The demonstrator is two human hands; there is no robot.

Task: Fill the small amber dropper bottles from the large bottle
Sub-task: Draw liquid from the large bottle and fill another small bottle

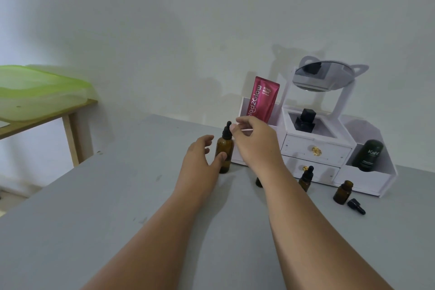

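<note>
Two bare forearms reach out over a grey tabletop (98,219) that fills the lower part of the view, with a pale wall behind it. At the far left stands a wooden side table (70,122) under a green plastic sheet (35,87). On the right of the tabletop sits a white organiser (367,174) with two small drawers, a round mirror (323,75) with cat ears on top, a pink tube (263,99) upright in its left compartment, a black square bottle (306,120) in the middle well and a dark green bottle (369,154) leaning in the right compartment. The large amber bottle (224,150) stands upright just left of the organiser, its black dropper cap (227,130) on. The left hand (200,158) is open, fingers spread, its thumb touching the lower body of the large bottle. The right hand (256,141) is beside the cap, thumb and forefinger drawn near each other by its collar; whether they grip it I cannot tell. In front of the organiser stand a capped small amber bottle (306,179) and an uncapped small amber bottle (343,192), with a loose black dropper (356,206) lying just beside the latter. Another dark small item (259,182) shows partly behind the right wrist.
</note>
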